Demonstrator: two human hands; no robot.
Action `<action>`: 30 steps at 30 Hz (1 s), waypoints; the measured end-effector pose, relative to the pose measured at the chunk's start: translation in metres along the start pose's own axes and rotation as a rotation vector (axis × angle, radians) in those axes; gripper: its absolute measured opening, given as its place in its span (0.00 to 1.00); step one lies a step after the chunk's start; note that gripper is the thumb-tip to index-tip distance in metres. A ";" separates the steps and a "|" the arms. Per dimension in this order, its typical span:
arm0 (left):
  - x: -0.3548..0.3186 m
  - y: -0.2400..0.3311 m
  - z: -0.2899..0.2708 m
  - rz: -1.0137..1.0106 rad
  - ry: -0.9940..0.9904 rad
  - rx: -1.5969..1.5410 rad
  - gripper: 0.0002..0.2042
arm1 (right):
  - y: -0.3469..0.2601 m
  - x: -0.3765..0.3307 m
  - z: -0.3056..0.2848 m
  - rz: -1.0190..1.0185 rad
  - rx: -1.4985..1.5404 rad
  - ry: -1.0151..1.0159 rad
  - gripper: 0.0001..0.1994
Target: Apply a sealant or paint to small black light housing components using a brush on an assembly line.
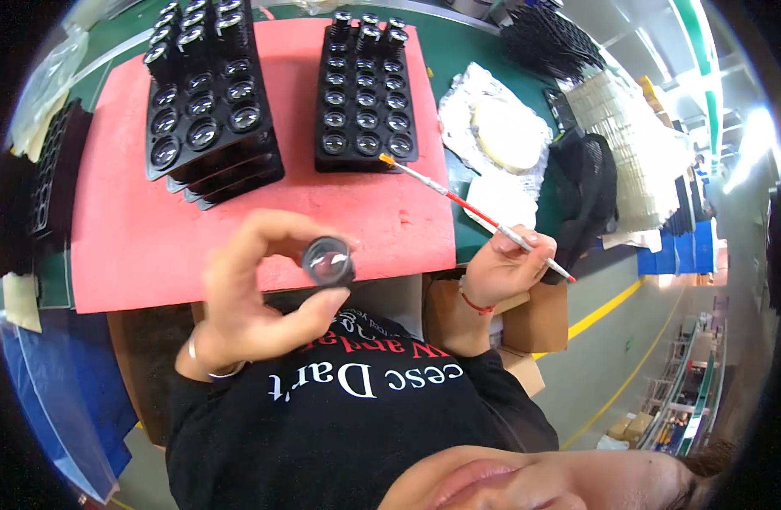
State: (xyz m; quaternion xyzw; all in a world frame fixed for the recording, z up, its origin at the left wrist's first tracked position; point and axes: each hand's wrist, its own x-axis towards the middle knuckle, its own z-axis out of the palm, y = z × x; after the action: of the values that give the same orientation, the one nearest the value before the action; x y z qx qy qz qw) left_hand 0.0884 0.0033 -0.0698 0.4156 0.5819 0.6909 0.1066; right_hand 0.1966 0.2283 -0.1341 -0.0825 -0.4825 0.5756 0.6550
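Between the thumb and fingers of my left hand (259,293) is a small round lens (329,261) in a black barrel, its glass facing up, above the near edge of a pink foam mat (144,246). My right hand (514,265) is closed around a thin brush (469,206) with a red and silver handle. The brush's orange bristles point up and left, near the front edge of a black tray (344,161) filled with lenses. To the left of it stands a stack of black trays (237,174), the top one also filled with lenses; some lenses stand taller at the back.
Right of the mat, a round cream-coloured pad (505,136) lies on crumpled clear wrap (458,106) on the green table (441,38). Beyond are a black mesh item (586,183) and stacked black trays (548,38). Another tray stack (55,170) stands far left. A cardboard box (535,319) sits below the table edge.
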 end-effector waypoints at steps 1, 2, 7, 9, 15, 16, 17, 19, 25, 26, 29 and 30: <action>0.005 0.009 -0.008 0.053 -0.012 0.055 0.19 | 0.001 0.000 -0.001 -0.029 0.005 0.000 0.14; 0.011 0.020 -0.017 0.103 -0.017 0.118 0.19 | 0.001 -0.001 0.000 -0.011 0.024 0.001 0.14; 0.068 0.048 -0.047 0.029 0.170 0.880 0.13 | 0.003 -0.001 -0.005 -0.048 -0.004 -0.007 0.14; 0.081 0.040 -0.063 -0.005 0.181 0.910 0.13 | 0.002 -0.002 -0.005 -0.040 0.024 -0.004 0.14; 0.101 0.025 -0.068 -0.029 0.142 1.258 0.16 | -0.002 -0.003 -0.004 -0.011 0.031 -0.066 0.15; 0.102 0.024 -0.069 -0.066 0.145 1.263 0.16 | -0.002 -0.003 -0.004 -0.014 0.033 -0.061 0.15; 0.103 0.024 -0.070 -0.105 0.148 1.268 0.15 | -0.003 -0.002 -0.005 -0.020 0.025 -0.077 0.15; 0.105 0.023 -0.071 -0.070 0.177 1.268 0.15 | -0.002 -0.002 -0.005 -0.024 0.018 -0.089 0.15; 0.110 0.035 -0.064 -0.191 0.130 1.326 0.16 | 0.000 -0.003 -0.005 -0.072 0.017 -0.101 0.14; 0.111 0.039 -0.061 -0.231 0.141 1.371 0.16 | 0.000 -0.003 -0.005 -0.085 0.009 -0.105 0.14; 0.115 0.051 -0.044 -0.214 0.241 1.502 0.17 | 0.003 -0.003 -0.011 -0.115 0.014 -0.133 0.14; 0.122 0.059 -0.032 -0.243 0.282 1.533 0.17 | 0.005 -0.002 -0.014 -0.130 0.027 -0.162 0.14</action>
State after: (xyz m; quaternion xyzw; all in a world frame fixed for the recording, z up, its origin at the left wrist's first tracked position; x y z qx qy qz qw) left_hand 0.0087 0.0399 0.0390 0.2153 0.9453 0.1267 -0.2097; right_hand 0.2038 0.2341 -0.1458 0.0047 -0.5305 0.5430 0.6509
